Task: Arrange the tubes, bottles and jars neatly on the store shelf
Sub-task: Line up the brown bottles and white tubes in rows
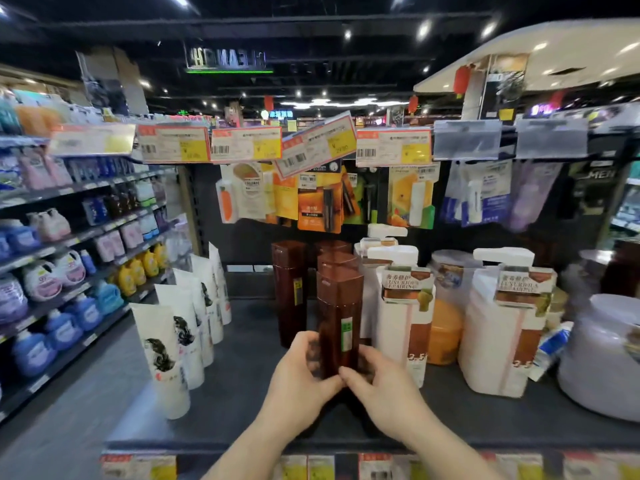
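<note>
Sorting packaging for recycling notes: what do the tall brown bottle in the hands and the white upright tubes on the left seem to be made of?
The tall brown bottle looks like translucent glossy plastic: light glows through its amber walls, and the square cap matches. The white upright tubes look like soft, matte-to-satin plastic, judging by their flat crimped tops and printed faces. Both are guesses from looks.

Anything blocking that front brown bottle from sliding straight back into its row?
Yes. Both hands, left hand and right hand, grip the front brown bottle, and another brown bottle stands directly behind it.
</note>
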{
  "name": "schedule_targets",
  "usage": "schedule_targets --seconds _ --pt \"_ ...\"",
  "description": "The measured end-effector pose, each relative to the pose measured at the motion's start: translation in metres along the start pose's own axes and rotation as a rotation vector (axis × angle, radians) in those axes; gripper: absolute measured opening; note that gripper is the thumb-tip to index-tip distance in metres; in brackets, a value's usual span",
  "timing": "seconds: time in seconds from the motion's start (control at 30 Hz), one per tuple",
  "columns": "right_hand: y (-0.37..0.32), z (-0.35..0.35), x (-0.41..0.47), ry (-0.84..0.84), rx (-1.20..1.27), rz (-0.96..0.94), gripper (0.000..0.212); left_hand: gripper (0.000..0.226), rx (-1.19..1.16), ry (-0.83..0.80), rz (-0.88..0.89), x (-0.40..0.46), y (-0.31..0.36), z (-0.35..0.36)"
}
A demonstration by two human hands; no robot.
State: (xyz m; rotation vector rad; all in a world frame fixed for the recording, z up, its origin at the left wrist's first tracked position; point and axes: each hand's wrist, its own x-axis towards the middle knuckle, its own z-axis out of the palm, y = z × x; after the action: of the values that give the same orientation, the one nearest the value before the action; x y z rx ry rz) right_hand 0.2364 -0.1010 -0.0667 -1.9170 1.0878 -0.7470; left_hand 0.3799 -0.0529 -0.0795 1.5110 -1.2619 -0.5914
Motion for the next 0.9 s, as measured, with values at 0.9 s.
schedule_targets --seconds 0.9 --pt "0.008 0.006 0.008 -0.091 0.007 0.100 0.041 0.038 -0.103 -0.100 -0.049 0.005 -0.008 0.000"
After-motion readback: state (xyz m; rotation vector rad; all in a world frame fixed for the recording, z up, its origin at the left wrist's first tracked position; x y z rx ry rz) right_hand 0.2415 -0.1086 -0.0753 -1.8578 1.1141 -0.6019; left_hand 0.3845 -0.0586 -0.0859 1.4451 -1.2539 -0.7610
